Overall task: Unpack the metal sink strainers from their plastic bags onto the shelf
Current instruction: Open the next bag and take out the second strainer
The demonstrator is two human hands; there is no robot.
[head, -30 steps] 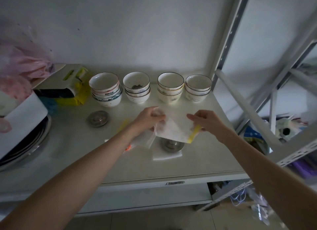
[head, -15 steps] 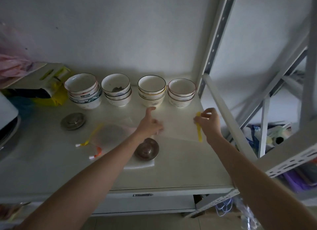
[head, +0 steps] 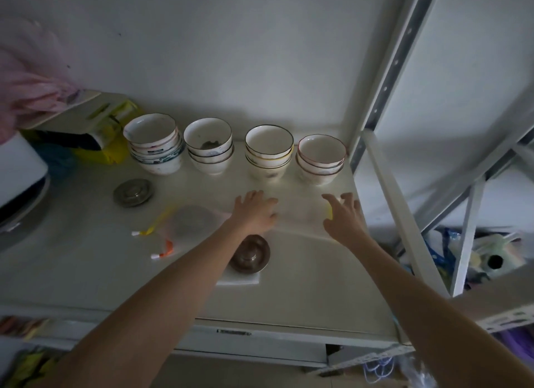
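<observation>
An empty clear plastic bag (head: 300,215) with a yellow strip lies flat on the white shelf (head: 318,286), in front of the bowls. My left hand (head: 255,212) rests palm down on the bag's left edge, fingers spread. My right hand (head: 344,218) hovers at its right edge over the yellow strip, fingers apart. One metal sink strainer (head: 250,253) sits on a white sheet just below my left wrist. A second strainer (head: 133,192) lies flat at the shelf's left. Another clear bag (head: 187,224) with yellow and orange strips lies between them.
Several stacks of bowls (head: 267,153) line the back of the shelf. A yellow and white package (head: 95,133) and pink plastic (head: 26,90) sit at the back left. A white upright post (head: 396,78) and a slanted brace (head: 404,214) bound the right side.
Both hands carried the empty bag away from the strainer and laid it flat on the shelf near the bowls. My right hand let go of the yellow strip and opened.
</observation>
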